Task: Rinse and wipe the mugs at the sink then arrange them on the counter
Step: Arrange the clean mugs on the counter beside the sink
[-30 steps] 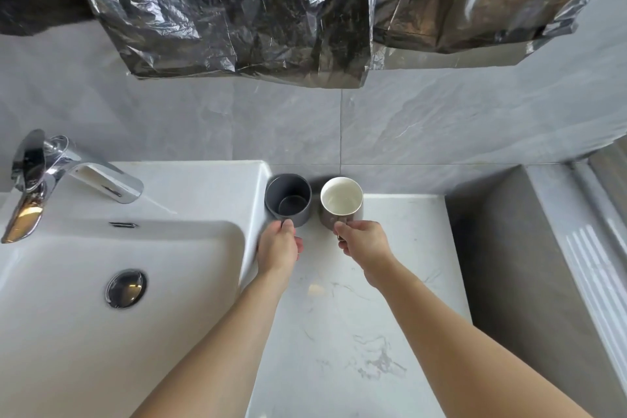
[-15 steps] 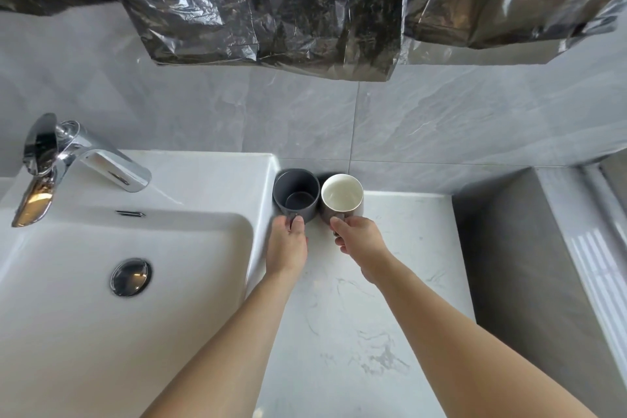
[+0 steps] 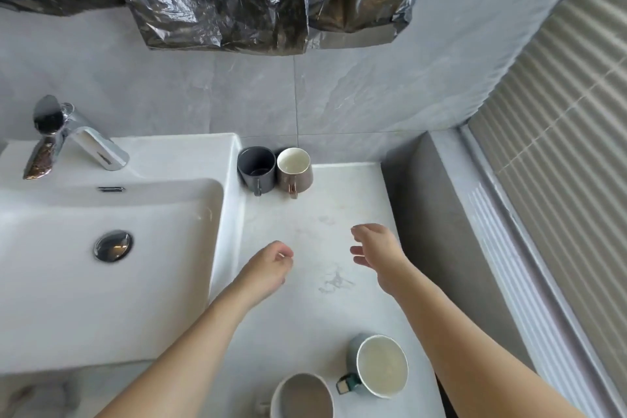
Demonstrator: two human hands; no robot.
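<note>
At counter rear: grey mug, brown mug seemingly touching.

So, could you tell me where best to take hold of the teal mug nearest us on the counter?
Take the teal mug by its handle, which sticks out to its left toward the grey mug. Probably come in from the left and above; it stands upright, so fingers can curl round the handle.

Head view looks steeply down, close over the counter and sink.
</note>
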